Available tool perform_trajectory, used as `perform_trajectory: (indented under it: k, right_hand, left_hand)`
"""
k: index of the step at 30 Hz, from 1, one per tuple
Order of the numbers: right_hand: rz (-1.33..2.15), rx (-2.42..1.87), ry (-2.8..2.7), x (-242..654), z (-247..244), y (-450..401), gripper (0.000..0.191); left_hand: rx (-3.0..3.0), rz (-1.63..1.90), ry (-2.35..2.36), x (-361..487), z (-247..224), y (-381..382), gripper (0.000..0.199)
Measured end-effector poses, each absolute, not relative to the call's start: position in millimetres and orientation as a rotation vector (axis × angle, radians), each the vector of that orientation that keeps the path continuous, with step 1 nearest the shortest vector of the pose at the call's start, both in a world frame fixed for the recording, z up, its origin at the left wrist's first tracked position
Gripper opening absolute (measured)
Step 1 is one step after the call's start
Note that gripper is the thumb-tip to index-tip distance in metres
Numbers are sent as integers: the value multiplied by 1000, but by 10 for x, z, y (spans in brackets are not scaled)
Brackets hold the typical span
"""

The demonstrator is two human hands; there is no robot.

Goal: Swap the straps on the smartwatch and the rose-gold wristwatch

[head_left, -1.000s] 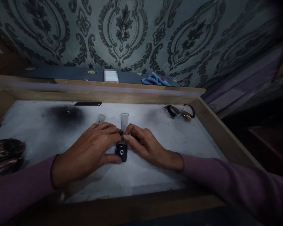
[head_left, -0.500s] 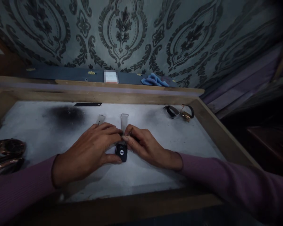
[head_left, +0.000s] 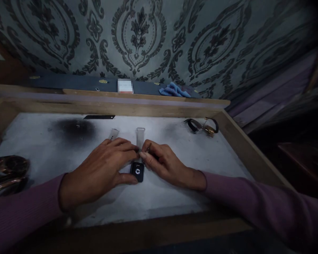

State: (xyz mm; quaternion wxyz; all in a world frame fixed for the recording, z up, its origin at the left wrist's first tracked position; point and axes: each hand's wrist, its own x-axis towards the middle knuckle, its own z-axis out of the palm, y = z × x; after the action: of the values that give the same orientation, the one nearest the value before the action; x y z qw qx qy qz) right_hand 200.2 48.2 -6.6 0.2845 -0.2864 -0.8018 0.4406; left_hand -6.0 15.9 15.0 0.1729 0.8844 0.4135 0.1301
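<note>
On the near left of the white-floored tray [head_left: 201, 151], a round dark-dialled watch [head_left: 15, 165], with a shiny curved band [head_left: 7, 185] just on its near side. Farther back, along the far wall, a flat black blade [head_left: 99, 117]. Left of centre, the left hand [head_left: 98, 171], palm down and half open, thumb against the near edge of the smartwatch [head_left: 137, 172], fingertips over its far end, bracing it between them. Just beyond those knuckles, a pale strap piece [head_left: 113, 134] with holes, partly covered. At the centre, between both hands, the smartwatch itself, flat on the tray (pale ring mark facing up), with a grey strap [head_left: 140, 135] running toward the far side. Just right, the right hand [head_left: 169, 164], thumb and forefinger pinched on a small slim object [head_left: 148, 147], too dim to identify. Far right, well apart, two dark-strapped watches [head_left: 194, 126].
</note>
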Motion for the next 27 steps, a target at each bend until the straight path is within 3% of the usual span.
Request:
perform_trajectory:
  k: [27]
  right_hand:
    - [1200, -776, -2098, 1971, -93, 465, 16]
  left_hand:
    - [2481, 354, 1161, -50, 176, 158, 36]
